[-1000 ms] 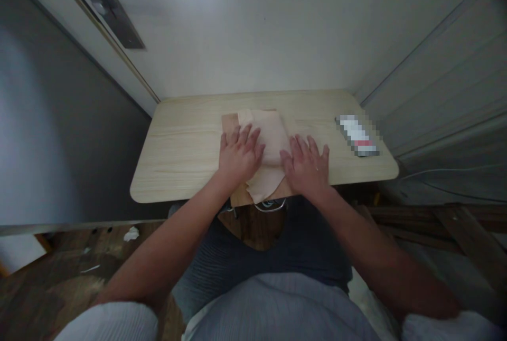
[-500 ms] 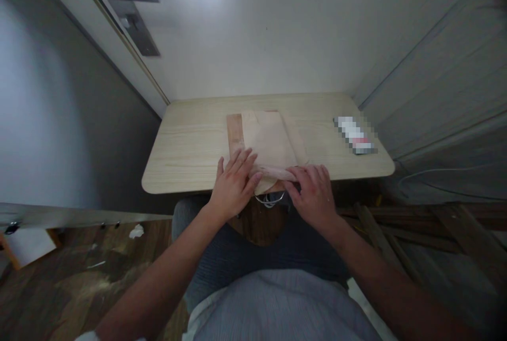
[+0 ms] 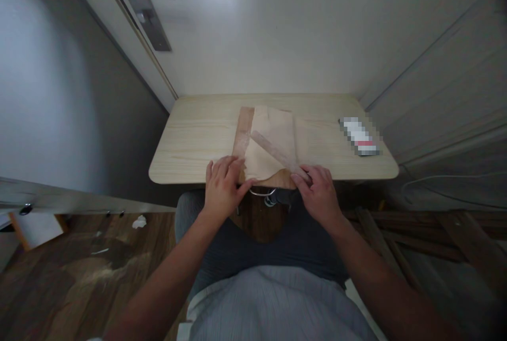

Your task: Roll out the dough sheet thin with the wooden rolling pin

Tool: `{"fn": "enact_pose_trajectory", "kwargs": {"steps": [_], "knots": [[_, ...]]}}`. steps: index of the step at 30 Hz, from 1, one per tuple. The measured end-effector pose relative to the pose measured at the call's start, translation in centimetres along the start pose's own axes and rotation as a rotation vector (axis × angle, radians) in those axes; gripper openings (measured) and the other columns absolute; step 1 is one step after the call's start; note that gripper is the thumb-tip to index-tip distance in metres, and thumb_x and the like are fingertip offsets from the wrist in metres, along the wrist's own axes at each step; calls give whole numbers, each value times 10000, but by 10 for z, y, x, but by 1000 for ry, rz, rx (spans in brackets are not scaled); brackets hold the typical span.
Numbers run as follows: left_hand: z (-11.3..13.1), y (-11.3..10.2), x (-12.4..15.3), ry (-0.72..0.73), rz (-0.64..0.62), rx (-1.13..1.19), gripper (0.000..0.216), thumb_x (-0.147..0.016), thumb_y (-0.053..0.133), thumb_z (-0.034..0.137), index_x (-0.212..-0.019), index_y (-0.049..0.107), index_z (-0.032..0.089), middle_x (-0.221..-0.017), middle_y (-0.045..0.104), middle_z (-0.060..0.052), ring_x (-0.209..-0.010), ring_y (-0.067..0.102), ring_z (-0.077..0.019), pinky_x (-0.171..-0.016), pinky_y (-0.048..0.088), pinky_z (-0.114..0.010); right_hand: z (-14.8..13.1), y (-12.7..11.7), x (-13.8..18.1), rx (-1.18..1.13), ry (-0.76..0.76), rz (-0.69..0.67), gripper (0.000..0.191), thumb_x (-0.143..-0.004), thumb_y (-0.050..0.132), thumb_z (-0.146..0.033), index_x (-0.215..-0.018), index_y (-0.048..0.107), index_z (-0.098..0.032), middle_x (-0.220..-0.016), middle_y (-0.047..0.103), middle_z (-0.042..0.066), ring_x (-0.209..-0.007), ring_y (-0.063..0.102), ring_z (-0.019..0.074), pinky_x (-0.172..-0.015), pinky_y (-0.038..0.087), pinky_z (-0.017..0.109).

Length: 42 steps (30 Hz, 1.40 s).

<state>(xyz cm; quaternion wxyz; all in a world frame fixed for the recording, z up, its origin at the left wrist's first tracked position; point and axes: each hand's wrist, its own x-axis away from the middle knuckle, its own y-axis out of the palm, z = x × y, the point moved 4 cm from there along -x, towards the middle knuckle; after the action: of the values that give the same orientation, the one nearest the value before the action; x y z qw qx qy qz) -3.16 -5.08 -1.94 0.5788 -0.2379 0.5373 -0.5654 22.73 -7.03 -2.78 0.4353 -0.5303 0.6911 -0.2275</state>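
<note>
A thin, flat, reddish-tan rectangular board [image 3: 243,129] lies at the front edge of the pale wood-grain tabletop [image 3: 194,138], bare along its left side and front right corner. A pale beige, paper-like sheet [image 3: 280,125] covers most of it, wavy at the front, crossed diagonally by a narrow pinkish-brown band [image 3: 277,152], fold or separate strip unclear.

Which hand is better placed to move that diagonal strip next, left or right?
Right, most likely. The right hand holds the near end of the strip, while the left hand is apart from it, at the near left corner of the brown sheet.
</note>
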Motion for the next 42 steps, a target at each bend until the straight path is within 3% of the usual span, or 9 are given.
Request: {"fn": "enact_pose_trajectory", "kwargs": {"steps": [4,9,13,21,26,32,35,38,42], "knots": [[-11,0,-4,-37,17,31,475,-956,576,547,-1313,610,237,-1339,663,-121,-1266,580,-290,-1103,418,-450,-9,10,1,-21,-11,30,387,-977,528,-504,-1119,677,-176,-1066,689,127,-1044,567,291,-968,467,451],[-14,0,-5,1,27,75,382,-908,675,527,-1190,674,270,-1304,692,-84,-1245,595,-294,-1177,291,-541,-11,10,-5,-6,-46,54,388,-980,534,-506,-1098,685,-169,-1054,692,125,-1027,556,295,-963,457,459],[-14,-1,-4,30,68,116,311,-892,717,474,-1121,714,263,-1248,712,-72,-1205,607,-285,-1153,309,-526,-8,8,-13,44,-55,35,368,-975,549,-494,-1079,696,-174,-1067,691,125,-1044,541,302,-978,445,471],[-10,-8,-23,60,-9,124,188,-941,659,405,-975,759,250,-799,732,-24,-841,650,-235,-840,463,-407,-9,14,-11,31,-43,20,340,-976,557,-470,-1069,700,-176,-1068,690,119,-1033,545,299,-971,450,461],[-10,-8,-34,19,-41,268,204,-928,671,397,-985,767,226,-730,689,-17,-688,637,-177,-694,487,-325,-5,10,-8,5,-32,30,355,-973,563,-479,-1078,698,-168,-1043,689,117,-1026,552,299,-960,456,463],[-13,-1,-34,-71,16,449,171,-851,727,275,-1015,756,236,-855,703,-26,-755,668,-166,-732,545,-320,-4,1,-3,-53,-11,34,331,-970,576,-469,-1074,688,-175,-1044,683,111,-1034,559,292,-962,465,466],[-15,-1,-30,-69,0,434,172,-793,753,213,-963,753,235,-855,702,-24,-781,662,-184,-769,549,-351,-10,-4,0,-92,-41,21,310,-969,590,-458,-1084,676,-183,-1058,680,106,-1042,561,285,-963,468,460],[-19,-2,-21,-31,2,307,137,-792,764,232,-929,758,245,-896,718,-34,-902,649,-236,-845,527,-409,-18,-7,-2,-100,-100,-14,279,-972,594,-432,-1099,665,-193,-1070,677,104,-1041,558,282,-952,470,457],[-31,-3,-3,-67,122,273,176,-833,756,323,-1003,776,281,-1059,718,-48,-1043,621,-265,-931,493,-442,-30,-7,-11,-88,-231,-112,231,-978,590,-384,-1091,658,-195,-1054,678,95,-1037,551,279,-956,458,461]]}}
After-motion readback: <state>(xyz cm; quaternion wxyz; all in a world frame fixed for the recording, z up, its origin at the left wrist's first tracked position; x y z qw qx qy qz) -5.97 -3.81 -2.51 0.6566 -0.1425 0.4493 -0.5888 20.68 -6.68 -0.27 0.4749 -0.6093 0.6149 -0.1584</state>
